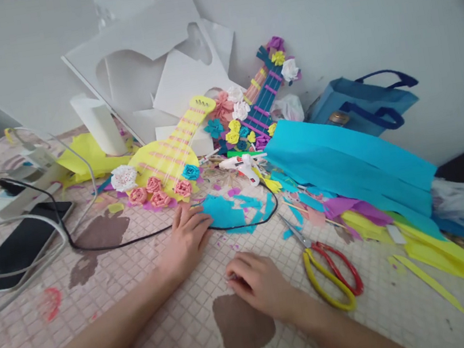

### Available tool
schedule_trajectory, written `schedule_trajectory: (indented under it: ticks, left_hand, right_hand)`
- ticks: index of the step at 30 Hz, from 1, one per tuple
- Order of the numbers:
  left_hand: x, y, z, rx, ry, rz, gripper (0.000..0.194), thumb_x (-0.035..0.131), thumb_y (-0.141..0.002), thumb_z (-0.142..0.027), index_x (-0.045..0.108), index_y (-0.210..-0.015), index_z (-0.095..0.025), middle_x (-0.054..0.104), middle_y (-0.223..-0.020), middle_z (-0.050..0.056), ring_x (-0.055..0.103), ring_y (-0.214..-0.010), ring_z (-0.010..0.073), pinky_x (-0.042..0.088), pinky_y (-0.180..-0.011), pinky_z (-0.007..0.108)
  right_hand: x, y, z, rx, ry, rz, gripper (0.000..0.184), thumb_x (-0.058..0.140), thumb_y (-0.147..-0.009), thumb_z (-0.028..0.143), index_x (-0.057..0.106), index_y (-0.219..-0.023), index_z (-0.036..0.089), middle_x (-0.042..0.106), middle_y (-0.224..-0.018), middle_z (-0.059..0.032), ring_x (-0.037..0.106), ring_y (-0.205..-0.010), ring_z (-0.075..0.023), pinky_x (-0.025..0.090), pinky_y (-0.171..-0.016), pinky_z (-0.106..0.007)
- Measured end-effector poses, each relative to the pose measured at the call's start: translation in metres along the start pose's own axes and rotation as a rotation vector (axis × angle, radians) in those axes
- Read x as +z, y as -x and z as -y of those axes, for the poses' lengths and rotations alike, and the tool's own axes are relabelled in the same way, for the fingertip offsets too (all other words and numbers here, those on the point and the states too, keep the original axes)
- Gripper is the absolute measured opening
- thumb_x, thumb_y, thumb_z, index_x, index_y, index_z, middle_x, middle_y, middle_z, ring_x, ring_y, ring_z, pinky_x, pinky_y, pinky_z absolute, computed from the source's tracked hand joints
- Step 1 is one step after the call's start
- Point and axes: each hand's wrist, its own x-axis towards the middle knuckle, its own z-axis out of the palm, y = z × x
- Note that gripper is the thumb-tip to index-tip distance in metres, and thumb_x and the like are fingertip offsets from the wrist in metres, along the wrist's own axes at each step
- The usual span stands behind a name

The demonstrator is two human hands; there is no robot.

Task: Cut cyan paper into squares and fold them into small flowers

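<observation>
My left hand (187, 234) lies on the table with its fingers out flat, over the edge of some blue crepe paper scraps (224, 213) and a black cord (129, 243). Just beyond its fingertips is a yellow paper guitar (164, 159) trimmed with pink, white and blue paper flowers. My right hand (259, 283) rests nearer to me with its fingers curled together; whatever they hold, if anything, is hidden. To its right, scissors (321, 262) with one red and one yellow handle lie partly open. A white glue gun (242, 166) stands behind the scraps.
A dark blue flowered guitar (265, 102) leans at the back by white cut-out boards (135, 37). Blue crepe paper (348, 162) and yellow strips (444, 252) spread on the right near a blue bag (361, 102). At left lie a phone (20, 243) and a power strip (4, 199).
</observation>
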Motion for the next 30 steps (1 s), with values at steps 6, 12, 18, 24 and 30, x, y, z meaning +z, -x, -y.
schedule_trajectory:
  ticks: [6, 12, 18, 24, 30]
  left_hand:
    - [-0.002, -0.007, 0.008, 0.049, -0.001, -0.013, 0.023, 0.044, -0.092, -0.015, 0.062, -0.106, -0.015, 0.064, -0.111, 0.01, 0.055, -0.102, 0.0223, 0.043, -0.094, 0.042]
    - [-0.005, -0.009, 0.018, 0.166, 0.057, 0.133, 0.026, 0.042, -0.09, -0.01, 0.064, -0.104, -0.016, 0.066, -0.108, 0.01, 0.059, -0.1, 0.0217, 0.046, -0.088, 0.038]
    - [-0.007, -0.013, 0.023, 0.171, 0.094, 0.136, 0.026, 0.039, -0.092, -0.013, 0.064, -0.102, -0.016, 0.065, -0.108, 0.01, 0.06, -0.1, 0.0202, 0.049, -0.087, 0.033]
    - [-0.003, -0.017, 0.023, 0.185, 0.064, 0.154, 0.022, 0.042, -0.092, -0.015, 0.065, -0.092, -0.015, 0.067, -0.1, 0.01, 0.061, -0.092, 0.02, 0.049, -0.082, 0.033]
    - [-0.006, -0.017, 0.019, 0.117, 0.07, 0.061, 0.022, 0.04, -0.093, -0.018, 0.062, -0.09, -0.014, 0.066, -0.09, 0.009, 0.06, -0.087, 0.0197, 0.047, -0.08, 0.033]
  right_hand:
    - [0.0, -0.001, 0.002, -0.006, 0.019, -0.026, 0.005, 0.054, -0.084, 0.016, 0.053, -0.085, 0.021, 0.06, -0.084, -0.0001, 0.055, -0.08, -0.0144, 0.04, -0.07, -0.025]
    - [0.001, -0.001, 0.001, -0.012, -0.001, -0.043, 0.005, 0.053, -0.085, 0.015, 0.053, -0.084, 0.021, 0.061, -0.083, -0.0003, 0.055, -0.078, -0.0138, 0.039, -0.068, -0.025]
    - [0.0, -0.004, 0.003, 0.007, -0.017, -0.043, 0.005, 0.053, -0.084, 0.015, 0.052, -0.082, 0.02, 0.06, -0.081, 0.0006, 0.054, -0.074, -0.0129, 0.038, -0.066, -0.024]
    - [0.002, -0.005, 0.002, 0.009, -0.028, -0.062, 0.005, 0.054, -0.085, 0.017, 0.053, -0.082, 0.02, 0.059, -0.077, 0.0014, 0.052, -0.068, -0.0118, 0.036, -0.064, -0.024]
    - [0.001, -0.004, 0.001, 0.002, -0.161, -0.146, 0.007, 0.053, -0.084, 0.014, 0.052, -0.081, 0.021, 0.057, -0.074, 0.0013, 0.053, -0.066, -0.0115, 0.039, -0.062, -0.023]
